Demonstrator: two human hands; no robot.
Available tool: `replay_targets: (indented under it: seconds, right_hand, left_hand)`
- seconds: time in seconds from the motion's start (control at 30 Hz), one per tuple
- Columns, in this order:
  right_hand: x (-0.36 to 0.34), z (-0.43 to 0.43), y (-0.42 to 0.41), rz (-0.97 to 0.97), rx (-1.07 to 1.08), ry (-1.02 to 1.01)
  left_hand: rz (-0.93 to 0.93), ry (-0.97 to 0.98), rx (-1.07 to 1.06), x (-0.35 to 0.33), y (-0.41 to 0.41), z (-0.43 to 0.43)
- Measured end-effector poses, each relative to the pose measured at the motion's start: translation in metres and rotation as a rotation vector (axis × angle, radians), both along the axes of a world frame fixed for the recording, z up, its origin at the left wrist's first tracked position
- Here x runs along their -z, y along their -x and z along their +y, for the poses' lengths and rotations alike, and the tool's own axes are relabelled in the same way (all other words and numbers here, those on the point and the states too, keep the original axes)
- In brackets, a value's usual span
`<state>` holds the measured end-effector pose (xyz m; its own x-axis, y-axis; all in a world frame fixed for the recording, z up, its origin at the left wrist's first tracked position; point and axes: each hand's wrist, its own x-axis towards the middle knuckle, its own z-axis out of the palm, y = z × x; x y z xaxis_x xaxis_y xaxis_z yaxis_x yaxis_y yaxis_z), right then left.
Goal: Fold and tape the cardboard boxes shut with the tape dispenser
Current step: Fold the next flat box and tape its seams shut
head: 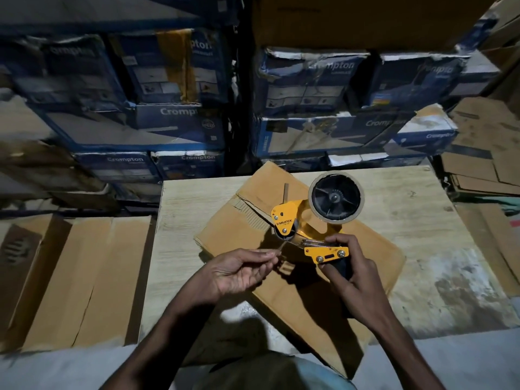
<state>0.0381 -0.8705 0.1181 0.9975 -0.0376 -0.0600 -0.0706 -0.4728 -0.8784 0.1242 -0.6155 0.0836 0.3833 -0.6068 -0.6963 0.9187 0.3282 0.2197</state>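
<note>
1. While blue printed cartons (174,119) rise in two stacks behind, blur keeps me from counting them.
2. One pale wooden table (408,220) stands before them, with brown flattened cardboard sheets (84,277) lying beside it on the left.
3. One flattened brown cardboard box (259,192) lies askew on the table, one corner overhanging the near edge.
4. One yellow metal tape dispenser (287,218) is held over that box, carrying one tan tape roll (310,197) on a black hub.
5. Two bare hands show. The right hand (351,266) wraps curled fingers round the dispenser's black handle. The left hand (239,270), palm up, pinches the loose tape end between thumb and fingertips, just below the dispenser's roller.
</note>
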Motion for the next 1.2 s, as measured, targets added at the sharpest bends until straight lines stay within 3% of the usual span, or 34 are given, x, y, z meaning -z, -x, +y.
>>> replay_targets:
  seconds: [0.27, 0.4, 0.57, 0.87, 1.03, 1.2]
  right_hand:
    - [0.016, -0.01, -0.009, -0.006, -0.11, 0.085]
    - [0.025, -0.012, -0.015, -0.021, -0.171, 0.191]
    - [0.039, -0.001, -0.027, -0.032, -0.218, 0.135]
    - [0.046, 0.017, -0.069, -0.096, -0.236, 0.398]
    - [0.049, -0.01, -0.068, -0.084, -0.186, 0.477]
    - [0.052, -0.009, -0.068, -0.118, -0.167, 0.511]
  left_hand:
    - [-0.013, -0.191, -0.033, 0.01, -0.013, -0.003]
    - [-0.309, -0.458, 0.012, 0.013, -0.027, -0.001]
    - [-0.702, -0.679, 0.211, 0.023, -0.061, 0.016]
    - [-0.898, -0.815, 0.378, 0.039, -0.13, 0.032]
    - [-1.038, -1.026, 0.302, 0.051, -0.181, 0.072]
    - [-1.242, -0.849, 0.446, 0.059, -0.223, 0.097]
